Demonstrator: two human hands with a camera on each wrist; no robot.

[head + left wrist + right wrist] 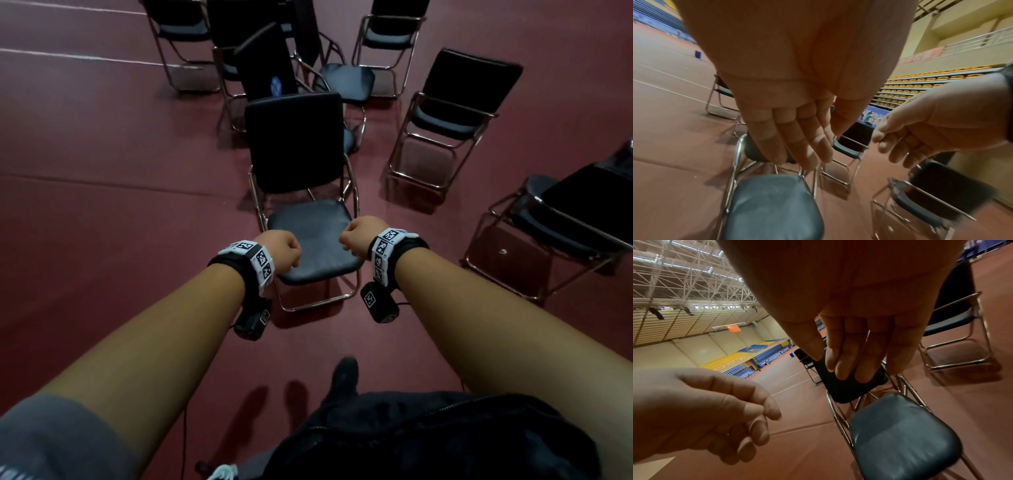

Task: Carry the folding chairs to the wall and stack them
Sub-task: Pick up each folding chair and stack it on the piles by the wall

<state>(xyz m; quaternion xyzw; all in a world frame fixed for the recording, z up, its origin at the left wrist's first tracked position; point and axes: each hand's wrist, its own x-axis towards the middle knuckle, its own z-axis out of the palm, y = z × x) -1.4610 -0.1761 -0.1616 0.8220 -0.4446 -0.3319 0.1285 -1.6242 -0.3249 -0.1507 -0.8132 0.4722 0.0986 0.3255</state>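
i look down at a dark red sports floor (102, 144) where unfolded folding chairs stand scattered, one to the right (452, 113) with its black backrest toward me and others crowded behind. the nearest folding chair (308, 205) stands open right in front of me on its chrome tube frame, its padded black seat (313, 240) facing me and its backrest on the far side. my left hand (282, 251) and right hand (359, 236) hover side by side above that seat, apart from each other, both holding nothing, fingers loose and only slightly bent in the wrist views.
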